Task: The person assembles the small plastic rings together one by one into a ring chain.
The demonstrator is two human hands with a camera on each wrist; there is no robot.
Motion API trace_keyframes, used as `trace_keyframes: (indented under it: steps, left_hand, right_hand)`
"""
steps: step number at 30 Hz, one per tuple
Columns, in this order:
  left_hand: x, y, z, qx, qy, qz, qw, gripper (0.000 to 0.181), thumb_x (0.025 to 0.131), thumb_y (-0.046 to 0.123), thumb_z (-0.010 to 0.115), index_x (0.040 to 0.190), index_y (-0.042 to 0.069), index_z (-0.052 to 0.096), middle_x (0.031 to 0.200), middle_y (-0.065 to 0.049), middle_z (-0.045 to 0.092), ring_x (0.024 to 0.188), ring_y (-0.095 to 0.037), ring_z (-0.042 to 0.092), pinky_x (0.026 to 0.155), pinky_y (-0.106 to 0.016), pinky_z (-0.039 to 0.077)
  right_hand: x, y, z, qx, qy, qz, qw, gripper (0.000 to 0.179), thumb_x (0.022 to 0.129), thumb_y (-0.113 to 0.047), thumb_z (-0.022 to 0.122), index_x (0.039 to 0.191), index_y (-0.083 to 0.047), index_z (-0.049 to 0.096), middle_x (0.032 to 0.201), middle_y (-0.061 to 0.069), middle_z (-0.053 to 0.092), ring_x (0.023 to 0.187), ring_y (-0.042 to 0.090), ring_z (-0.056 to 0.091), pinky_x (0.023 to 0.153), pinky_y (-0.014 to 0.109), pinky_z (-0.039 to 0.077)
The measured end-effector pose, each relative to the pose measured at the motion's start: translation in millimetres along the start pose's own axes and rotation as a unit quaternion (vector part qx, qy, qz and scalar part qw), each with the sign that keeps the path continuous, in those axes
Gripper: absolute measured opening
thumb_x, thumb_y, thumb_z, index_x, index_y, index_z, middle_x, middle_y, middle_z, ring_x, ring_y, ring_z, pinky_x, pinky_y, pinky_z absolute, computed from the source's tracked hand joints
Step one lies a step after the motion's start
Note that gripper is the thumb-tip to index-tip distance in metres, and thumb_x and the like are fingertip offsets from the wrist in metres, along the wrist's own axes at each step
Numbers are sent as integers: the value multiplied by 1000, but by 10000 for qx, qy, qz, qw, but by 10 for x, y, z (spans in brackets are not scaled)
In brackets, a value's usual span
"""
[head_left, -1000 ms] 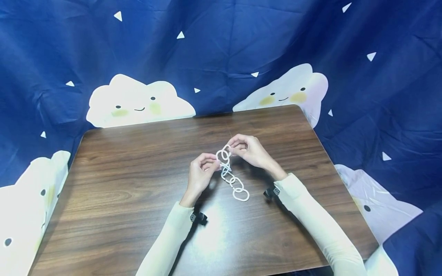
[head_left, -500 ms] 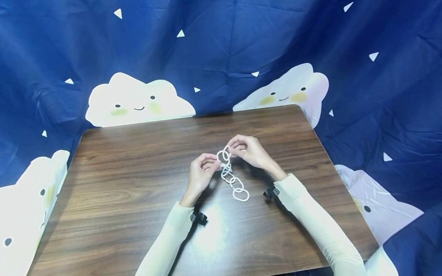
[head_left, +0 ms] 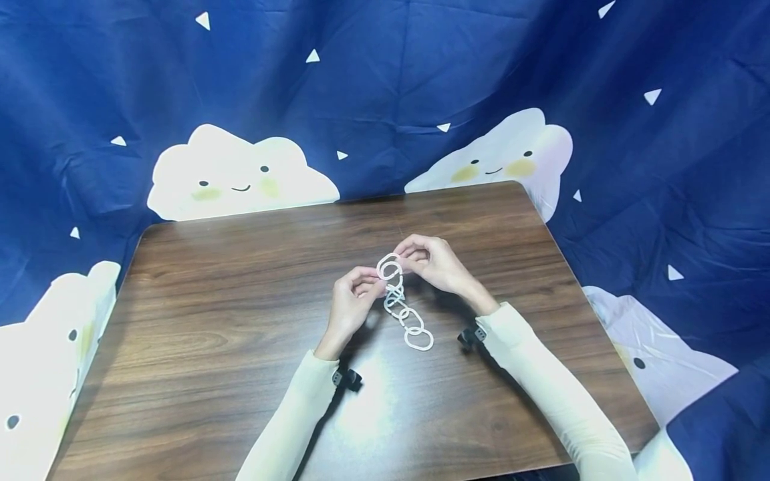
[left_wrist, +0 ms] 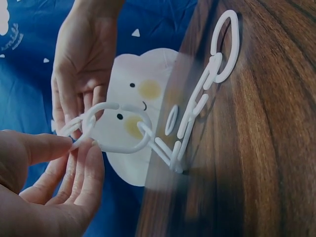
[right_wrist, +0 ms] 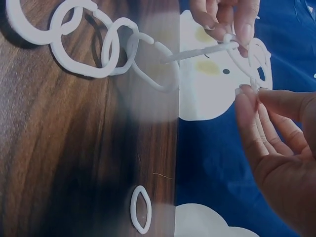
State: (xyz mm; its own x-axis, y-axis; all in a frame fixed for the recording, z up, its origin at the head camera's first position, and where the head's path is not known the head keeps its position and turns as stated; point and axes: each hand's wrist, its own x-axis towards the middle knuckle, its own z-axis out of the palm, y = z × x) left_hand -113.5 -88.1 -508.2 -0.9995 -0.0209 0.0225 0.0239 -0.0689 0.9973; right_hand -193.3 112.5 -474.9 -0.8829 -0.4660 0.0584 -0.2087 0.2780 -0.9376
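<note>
A chain of several white oval links [head_left: 419, 349], each with a small gap in its side, trails down over the table from between both hands. My left hand [head_left: 351, 300] pinches an upper link between thumb and fingertips. On the other side, my right hand [head_left: 436, 264] pinches the top link [head_left: 388, 256], which overlaps the one beside it. Both hands' fingertips come close together in the left wrist view, partly hiding the pinched links. Lower links [left_wrist: 229, 47] lie along the wood there. In the right wrist view the chain [right_wrist: 81, 71] runs off to the upper left.
The brown wooden table [head_left: 228, 321] spreads under both hands. A blue curtain [head_left: 373, 87] with white clouds hangs behind and beside it. Black wrist cameras [head_left: 347, 380] sit at both cuffs.
My right fingertips have shifted slightly left, and the top link has swung toward the left hand, now lying more over its neighbour. The left hand and lower chain have hardly moved.
</note>
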Motion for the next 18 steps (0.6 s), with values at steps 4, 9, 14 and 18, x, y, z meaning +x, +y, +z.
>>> trace_keyframes:
  steps: [4,9,14,18]
  left_hand:
    - [-1,0,-7,-22,37,14,10000,21,93,-4,73,112,-11,69,103,-37,71,77,-14,74,76,-22,66]
    - [-3,9,-7,94,58,20,9999,19,93,-2,73,111,-10,70,102,-36,72,77,-16,74,75,-21,66]
    - [-3,3,-11,261,56,19,9996,21,94,-1,74,112,-9,71,103,-33,73,84,-33,76,76,-21,66]
    - [-11,2,-13,323,29,-13,9995,22,94,1,73,114,-10,71,105,-32,74,92,-48,73,78,-23,66]
  right_hand:
    - [3,-9,-29,44,34,-30,10000,18,95,-7,75,111,1,72,100,25,75,88,33,75,76,27,66]
    - [-2,-17,-55,41,31,-76,10000,17,96,-6,74,111,1,72,102,30,74,87,31,75,76,33,67]
    - [-1,-40,-81,-6,74,-114,9999,16,96,-5,73,111,-1,73,102,29,74,87,37,75,80,50,67]
    - [-3,-65,-117,-195,140,-181,9995,16,97,-8,73,111,-3,74,100,21,76,85,34,76,78,47,67]
